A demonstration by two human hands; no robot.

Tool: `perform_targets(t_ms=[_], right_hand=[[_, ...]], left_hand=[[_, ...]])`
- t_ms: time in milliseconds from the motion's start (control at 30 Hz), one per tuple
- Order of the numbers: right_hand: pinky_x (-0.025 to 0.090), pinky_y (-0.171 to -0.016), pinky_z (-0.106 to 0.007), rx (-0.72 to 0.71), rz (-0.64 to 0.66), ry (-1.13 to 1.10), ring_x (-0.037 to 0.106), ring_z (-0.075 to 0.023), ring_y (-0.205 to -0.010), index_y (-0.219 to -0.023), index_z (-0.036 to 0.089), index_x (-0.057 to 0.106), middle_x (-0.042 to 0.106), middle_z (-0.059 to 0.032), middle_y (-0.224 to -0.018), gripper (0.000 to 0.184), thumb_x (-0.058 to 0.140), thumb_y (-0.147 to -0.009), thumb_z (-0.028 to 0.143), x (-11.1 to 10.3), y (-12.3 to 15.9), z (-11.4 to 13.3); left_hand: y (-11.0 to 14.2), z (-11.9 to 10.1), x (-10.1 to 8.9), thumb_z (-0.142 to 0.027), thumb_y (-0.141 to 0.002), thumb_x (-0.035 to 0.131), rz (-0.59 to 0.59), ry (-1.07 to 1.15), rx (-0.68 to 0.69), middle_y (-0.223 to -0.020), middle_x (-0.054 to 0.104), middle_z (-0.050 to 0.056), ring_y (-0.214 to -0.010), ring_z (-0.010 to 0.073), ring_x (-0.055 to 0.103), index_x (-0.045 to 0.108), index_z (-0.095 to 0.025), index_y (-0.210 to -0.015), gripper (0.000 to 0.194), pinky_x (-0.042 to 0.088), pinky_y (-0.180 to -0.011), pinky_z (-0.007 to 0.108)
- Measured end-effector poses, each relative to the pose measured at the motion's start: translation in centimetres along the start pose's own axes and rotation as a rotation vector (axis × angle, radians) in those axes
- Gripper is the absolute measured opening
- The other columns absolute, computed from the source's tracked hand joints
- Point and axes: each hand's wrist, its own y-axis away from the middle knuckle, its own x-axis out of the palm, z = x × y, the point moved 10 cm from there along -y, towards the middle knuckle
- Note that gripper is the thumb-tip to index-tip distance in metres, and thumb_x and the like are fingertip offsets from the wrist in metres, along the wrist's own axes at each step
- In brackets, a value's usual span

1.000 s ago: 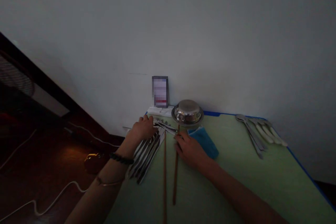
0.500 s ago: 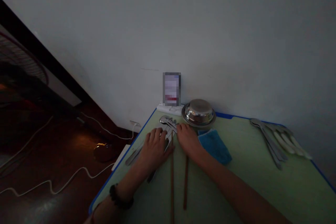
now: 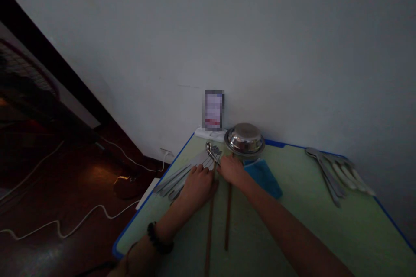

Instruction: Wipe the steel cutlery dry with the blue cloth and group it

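On the table (image 3: 308,212), fanned cutlery (image 3: 199,159) beneath left fingers (image 3: 202,172), shiny utensils (image 3: 212,152) beside right fingers (image 3: 225,162), both grips unclear

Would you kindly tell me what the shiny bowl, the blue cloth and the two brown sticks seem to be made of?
The shiny bowl: polished metal, perhaps stainless steel, given its bright reflections. The blue cloth: soft fabric, possibly terry, judging by its matt surface. The two brown sticks: probably wood or bamboo, from their colour; finish unclear in dim light.
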Motion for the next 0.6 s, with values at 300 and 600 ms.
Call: perform_targets(t_ms=[300,600], right_hand=[[0.044,-0.076,-0.030,0.070,-0.166,-0.050,0.059,-0.0205,-0.091,-0.099,0.013,0.054,0.060,-0.0134,-0.102,0.030,0.028,-0.090,0.021,-1.6,4.7,-2.2],[0.042,-0.079,-0.027,0.093,-0.188,-0.525,0.057,-0.0170,-0.086,-0.087,0.013,0.056,0.060,-0.0101,-0.093,0.024,0.036,-0.088,0.026,-0.3,10.1,-3.9]], left_hand=[[0.7,3.6,-1.0,-0.073,-0.072,0.031,-0.178,0.025,-0.263,-0.144,0.020,0.019,-0.132,0.0367,0.010,0.029,-0.011,-0.136,0.089,0.009,-0.103,0.055],[0.3,5.0,3.4,-0.072,-0.074,0.018,0.262,0.181,-0.413,-0.147,0.010,0.018,-0.129,0.0444,0.013,0.020,-0.017,-0.139,0.085,0.027,-0.078,0.073]])
